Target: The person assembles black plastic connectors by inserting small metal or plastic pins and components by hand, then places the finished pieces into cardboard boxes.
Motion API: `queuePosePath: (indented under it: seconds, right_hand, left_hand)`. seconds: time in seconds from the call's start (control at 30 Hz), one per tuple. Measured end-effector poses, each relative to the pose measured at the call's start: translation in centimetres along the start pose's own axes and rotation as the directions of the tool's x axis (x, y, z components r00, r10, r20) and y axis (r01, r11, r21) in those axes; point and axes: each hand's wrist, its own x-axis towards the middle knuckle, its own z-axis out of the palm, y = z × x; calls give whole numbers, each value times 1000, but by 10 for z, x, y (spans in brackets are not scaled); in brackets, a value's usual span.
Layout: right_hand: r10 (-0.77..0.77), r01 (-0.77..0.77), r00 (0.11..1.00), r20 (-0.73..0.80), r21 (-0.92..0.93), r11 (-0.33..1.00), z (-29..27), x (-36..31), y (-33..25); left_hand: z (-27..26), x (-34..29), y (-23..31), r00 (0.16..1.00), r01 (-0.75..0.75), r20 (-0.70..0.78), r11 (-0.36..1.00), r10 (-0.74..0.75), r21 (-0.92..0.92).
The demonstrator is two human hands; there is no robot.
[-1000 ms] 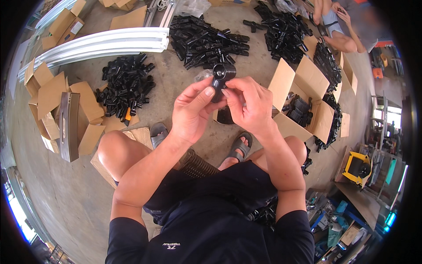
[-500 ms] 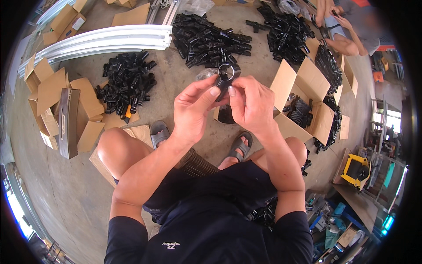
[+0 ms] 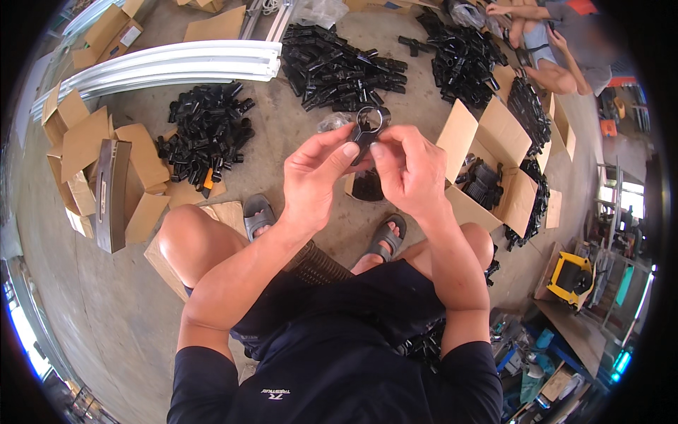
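In front of my chest, both hands hold up one black pipe clamp [image 3: 364, 136] with a round ring at its top. My left hand [image 3: 313, 175] pinches its lower stem between thumb and fingers. From the other side, my right hand [image 3: 413, 169] grips the same part, thumb against the stem and fingers curled. Through the ring the floor shows. Below the hands, partly covered by them, sits a small open carton of black parts [image 3: 367, 185]. Beyond it lies a crumpled clear plastic bag [image 3: 333, 122].
Heaps of black fittings lie at left [image 3: 205, 131], ahead [image 3: 339, 67] and right [image 3: 462, 60]. An open carton [image 3: 519, 198] holds black parts; empty cartons [image 3: 145, 152] stand left. White metal rails [image 3: 176, 63] stretch behind. Another person [image 3: 558, 49] sits far right. A yellow-framed thing [image 3: 571, 275] stands right.
The clamp has turned slightly and shifted a little to the right and down with both hands. Both hands keep their grip. The other person's arm now reaches out to the left.
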Motion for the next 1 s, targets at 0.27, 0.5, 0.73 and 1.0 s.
queuePosePath:
  seconds: [0.27, 0.5, 0.73, 1.0]
  right_hand:
    - [112, -100, 990, 87, -129, 987, 2, -7, 9]
    - [203, -178, 954, 221, -128, 976, -14, -3, -1]
    - [515, -410, 843, 153, -435, 801, 18, -11, 111]
    - [617, -212, 601, 508, -643, 736, 122, -153, 215]
  left_hand:
    - [-25, 15, -6, 989, 66, -138, 990, -48, 128]
    - [-167, 50, -6, 798, -131, -523, 933, 300, 335]
    - [-122, 40, 6, 842, 142, -502, 818, 196, 557]
    - [-36, 12, 14, 989, 109, -136, 917, -60, 385]
